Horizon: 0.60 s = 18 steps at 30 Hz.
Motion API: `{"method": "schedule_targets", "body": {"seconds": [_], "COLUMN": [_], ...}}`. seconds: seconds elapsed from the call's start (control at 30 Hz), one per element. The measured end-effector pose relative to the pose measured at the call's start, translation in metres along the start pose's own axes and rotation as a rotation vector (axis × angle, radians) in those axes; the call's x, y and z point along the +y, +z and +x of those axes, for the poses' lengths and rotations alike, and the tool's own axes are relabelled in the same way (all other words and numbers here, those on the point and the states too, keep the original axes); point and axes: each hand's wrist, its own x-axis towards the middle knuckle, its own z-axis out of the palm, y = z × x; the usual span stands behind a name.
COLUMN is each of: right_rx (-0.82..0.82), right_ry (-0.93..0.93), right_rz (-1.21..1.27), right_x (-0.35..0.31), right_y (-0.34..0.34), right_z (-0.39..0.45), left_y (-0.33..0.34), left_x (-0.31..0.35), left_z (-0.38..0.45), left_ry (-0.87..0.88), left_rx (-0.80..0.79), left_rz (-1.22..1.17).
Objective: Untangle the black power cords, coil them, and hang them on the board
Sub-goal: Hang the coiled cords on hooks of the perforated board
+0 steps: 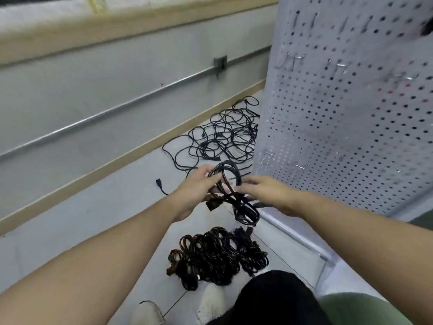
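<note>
Two hands on one coiled cord (226, 181), L of pegboard (351, 118): left hand (199, 186) grips coil; right hand (262, 191), nearer board, pinches it.

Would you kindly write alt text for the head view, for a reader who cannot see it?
Two hands, left and right, hold a coiled black cord above the floor. Coiled cords lie piled near the person's feet, a tangle of cords lies farther off, and a white pegboard stands at right.
</note>
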Motion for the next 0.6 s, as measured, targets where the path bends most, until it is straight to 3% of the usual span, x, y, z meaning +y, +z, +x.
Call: {"method": "schedule_targets", "body": {"seconds": [0.23, 0.5, 0.6], "right_rx": [0.035, 0.497, 0.638], "right_ry": [-0.179, -0.460, -0.552], "right_rz": [0.151, 0.077, 0.005], "right_x": [-0.062, -0.138, -0.158], "right_y": [-0.036, -0.079, -0.098], "right_z": [-0.091, -0.182, -0.209], "left_y": [0.024, 0.087, 0.110], "left_x": [0.092, 0.203, 0.240], "left_z": [-0.050, -0.094, -0.108], "left_ry": [0.199, 0.495, 0.541], "left_rx": [0.105, 0.262, 0.381], "left_rz": [-0.030, -0.034, 0.081]}}
